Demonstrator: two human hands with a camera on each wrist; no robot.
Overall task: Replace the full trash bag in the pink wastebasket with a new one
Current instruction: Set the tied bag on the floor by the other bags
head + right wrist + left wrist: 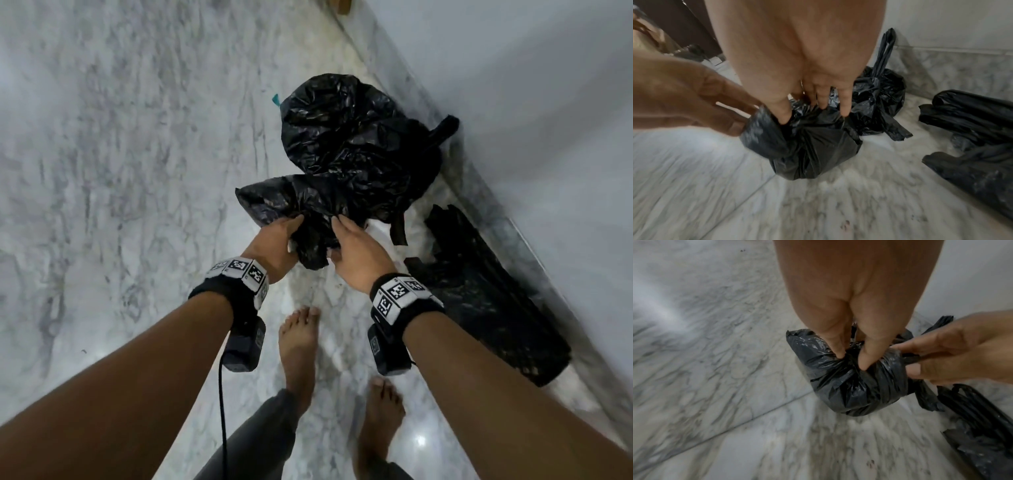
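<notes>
A bunched black trash bag (pixel 284 195) hangs above the marble floor between both hands. My left hand (pixel 286 236) grips its gathered plastic from the left, fingers dug into the folds (pixel 840 353). My right hand (pixel 347 238) holds the same bag from the right, with its fingertips (pixel 844 112) pressed into the top. Behind it a bulging black bag (pixel 342 130) with loop handles (pixel 885 53) sits on the floor by the wall. The pink wastebasket is not in any view.
A heap of flat black bags (pixel 486 301) lies on the floor to the right, along the wall (pixel 548 102). My bare feet (pixel 298 342) stand just below the hands. A teal scrap (pixel 276 99) lies by the bulging bag. Marble floor (pixel 120 171) stretches left.
</notes>
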